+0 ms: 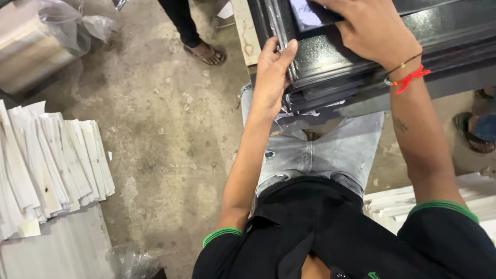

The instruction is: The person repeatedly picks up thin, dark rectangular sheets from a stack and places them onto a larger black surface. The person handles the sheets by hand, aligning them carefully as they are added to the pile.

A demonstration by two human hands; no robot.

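Left hand sits at the near-left corner of a stack of glossy black panels, which rests on a bench edge in front of the person's lap. Fingers are narrow: thumb and forefinger pinch the thin clear protective film curling up along the stack's left edge. Right hand lies flat on the top panel, fingers spread wide and pressing down, holding nothing; a red thread band is on that wrist.

My read of the step in hand: the film is being lifted at the corner of the top panel.

How to do it well, as I judge it:
- Keep the pinch on the film only, close to the corner. The panel edges look thin and sharp, so fingertips stay off the metal.
- Pull low and along the surface, not straight up. A steep pull likely tears the film.
- Right palm presses near the peel line so the top panel doesn't slide off the stack.
- No nails or tools on the gloss face; it looks like it marks easily.

Nearby: stacked white strips on the concrete floor to the left, another person's sandalled foot well apart up top.
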